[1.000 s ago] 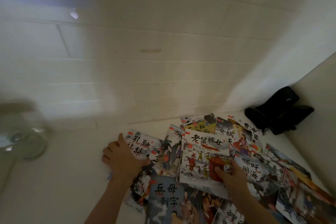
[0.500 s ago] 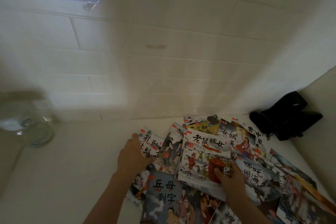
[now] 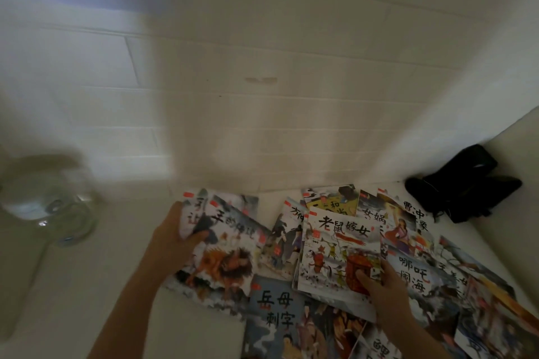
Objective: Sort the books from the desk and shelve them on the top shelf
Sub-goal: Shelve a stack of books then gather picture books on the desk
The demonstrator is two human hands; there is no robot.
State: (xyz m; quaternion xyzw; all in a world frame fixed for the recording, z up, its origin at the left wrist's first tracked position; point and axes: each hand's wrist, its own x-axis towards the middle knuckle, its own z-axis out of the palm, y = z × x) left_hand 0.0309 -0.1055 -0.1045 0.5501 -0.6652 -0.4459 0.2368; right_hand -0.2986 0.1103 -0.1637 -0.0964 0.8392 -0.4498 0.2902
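Several thin picture books with painted covers and black Chinese titles lie spread over the white desk (image 3: pixel 122 285). My left hand (image 3: pixel 172 237) grips the left edge of two overlapping books (image 3: pixel 224 245), thumb on top, raising them off the pile. The upper one shows an orange lion. My right hand (image 3: pixel 379 285) holds the lower right corner of a white book (image 3: pixel 335 251) with a red sedan chair on its cover, thumb pressed on top. A blue-grey book (image 3: pixel 280 318) lies at the front between my arms. More books (image 3: pixel 423 265) fan out to the right.
A clear glass vessel (image 3: pixel 49 201) stands at the left of the desk. A black bag (image 3: pixel 463 186) lies in the back right corner against the wall. White tiled wall rises behind the desk. A white side panel (image 3: pixel 519 154) closes the right.
My left hand has closed on the leftmost books and lifted them, uncovering a lion cover. My right hand keeps its hold on the white book. The view has tilted a little.
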